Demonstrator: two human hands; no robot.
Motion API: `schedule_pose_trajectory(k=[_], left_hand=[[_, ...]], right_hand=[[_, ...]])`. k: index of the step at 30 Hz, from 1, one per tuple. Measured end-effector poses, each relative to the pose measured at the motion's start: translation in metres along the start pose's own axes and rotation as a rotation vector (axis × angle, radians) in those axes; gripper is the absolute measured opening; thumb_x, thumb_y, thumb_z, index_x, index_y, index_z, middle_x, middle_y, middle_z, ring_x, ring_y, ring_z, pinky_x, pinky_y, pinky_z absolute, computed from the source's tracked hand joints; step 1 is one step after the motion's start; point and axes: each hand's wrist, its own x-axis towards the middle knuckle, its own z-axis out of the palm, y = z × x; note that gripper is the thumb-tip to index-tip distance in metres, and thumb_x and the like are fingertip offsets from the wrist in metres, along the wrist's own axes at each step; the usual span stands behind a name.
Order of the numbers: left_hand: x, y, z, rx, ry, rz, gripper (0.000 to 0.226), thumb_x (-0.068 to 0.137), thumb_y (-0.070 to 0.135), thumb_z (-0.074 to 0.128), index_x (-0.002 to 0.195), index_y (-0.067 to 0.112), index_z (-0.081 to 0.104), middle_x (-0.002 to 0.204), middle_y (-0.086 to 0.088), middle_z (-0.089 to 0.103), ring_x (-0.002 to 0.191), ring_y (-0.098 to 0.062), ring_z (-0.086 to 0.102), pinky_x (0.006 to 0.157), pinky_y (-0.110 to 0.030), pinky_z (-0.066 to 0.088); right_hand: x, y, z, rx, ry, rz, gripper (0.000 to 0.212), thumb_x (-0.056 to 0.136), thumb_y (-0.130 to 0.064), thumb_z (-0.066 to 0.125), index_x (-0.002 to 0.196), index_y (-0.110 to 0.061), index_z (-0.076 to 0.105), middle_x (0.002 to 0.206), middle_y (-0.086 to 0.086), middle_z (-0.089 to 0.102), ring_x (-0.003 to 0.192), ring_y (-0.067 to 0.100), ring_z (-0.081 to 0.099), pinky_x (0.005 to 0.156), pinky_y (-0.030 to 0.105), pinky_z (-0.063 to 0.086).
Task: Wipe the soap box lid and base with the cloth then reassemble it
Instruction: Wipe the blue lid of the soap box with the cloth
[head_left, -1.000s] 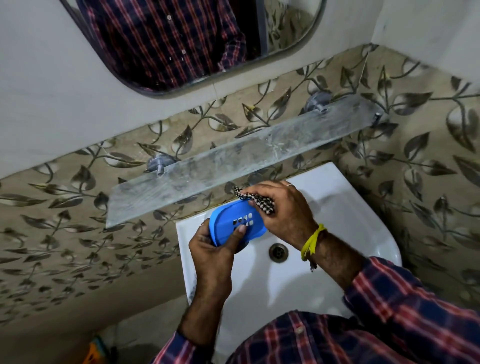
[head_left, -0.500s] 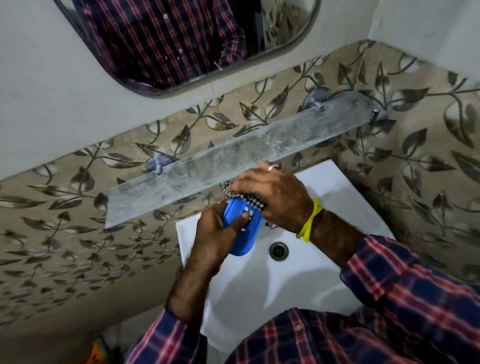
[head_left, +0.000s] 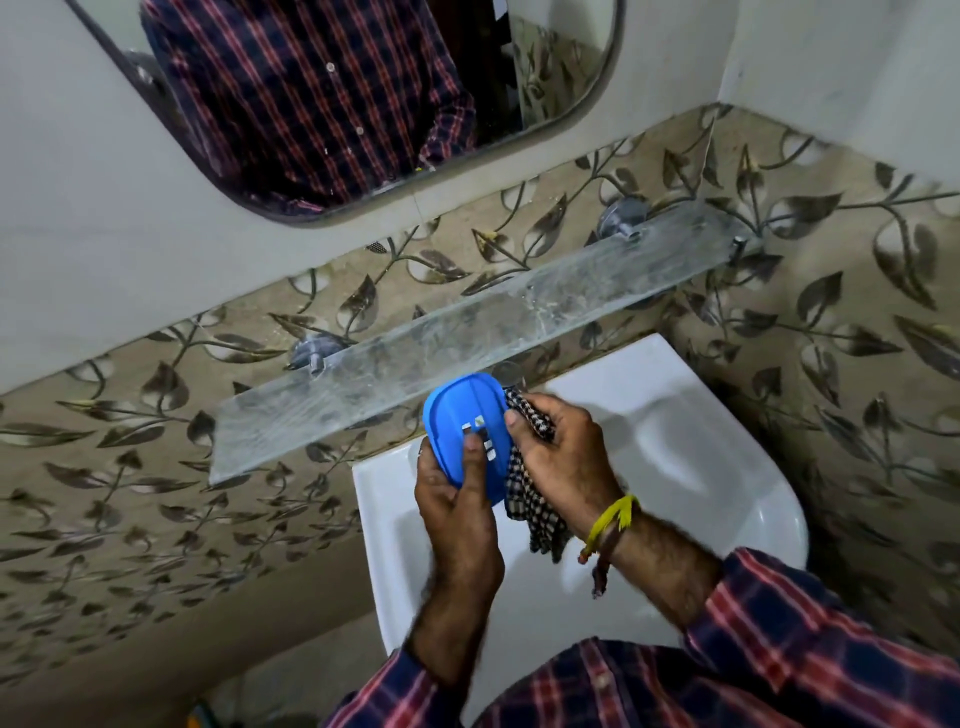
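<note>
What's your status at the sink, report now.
Left hand grips blue soap box piece, thumb on its slots. Right hand holds checked cloth against its edge. Over the sink; nothing in the way.

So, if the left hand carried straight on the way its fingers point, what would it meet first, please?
Probably the glass shelf: the left hand points up and away, holding the blue soap box piece, whose far end already overlaps the shelf's front edge. Depth is unclear.
</note>
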Motion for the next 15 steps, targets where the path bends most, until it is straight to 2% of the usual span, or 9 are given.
schedule_pose_trajectory(k=[5,10,13,15], left_hand=[[-0.003,-0.003,0.006,-0.039,0.026,0.032,0.014,0.1,0.013,0.059,0.113,0.016,0.064,0.094,0.01,0.077,0.087,-0.004,0.071,0.07,-0.018,0.056],[-0.004,0.001,0.01,-0.065,0.053,0.112,0.016,0.095,0.019,0.062,0.11,0.017,0.065,0.097,0.008,0.076,0.091,-0.006,0.071,0.076,-0.02,0.057],[0.005,0.005,0.012,-0.016,0.049,0.177,0.02,0.097,0.019,0.061,0.112,0.006,0.061,0.097,0.003,0.072,0.086,-0.003,0.069,0.074,-0.02,0.056],[0.01,0.007,0.01,-0.017,0.02,0.179,0.025,0.095,0.024,0.059,0.113,0.008,0.057,0.098,0.006,0.072,0.088,-0.002,0.069,0.075,-0.019,0.056]], right_hand=[[-0.002,-0.003,-0.005,-0.044,-0.011,0.083,0.019,0.09,-0.028,0.061,0.104,-0.02,0.07,0.095,-0.002,0.076,0.092,0.018,0.07,0.087,0.041,0.057],[-0.005,-0.001,-0.004,-0.097,-0.03,0.197,0.014,0.091,-0.022,0.06,0.096,-0.013,0.071,0.094,0.007,0.075,0.093,0.027,0.069,0.086,0.039,0.056],[-0.015,-0.005,0.004,0.213,-0.143,0.419,0.014,0.092,-0.012,0.059,0.096,-0.007,0.071,0.095,0.012,0.076,0.091,0.03,0.071,0.089,0.044,0.057],[-0.014,-0.01,0.002,0.401,-0.175,0.473,0.014,0.093,-0.008,0.058,0.092,-0.006,0.072,0.088,0.013,0.076,0.078,0.027,0.071,0.077,0.038,0.058]])
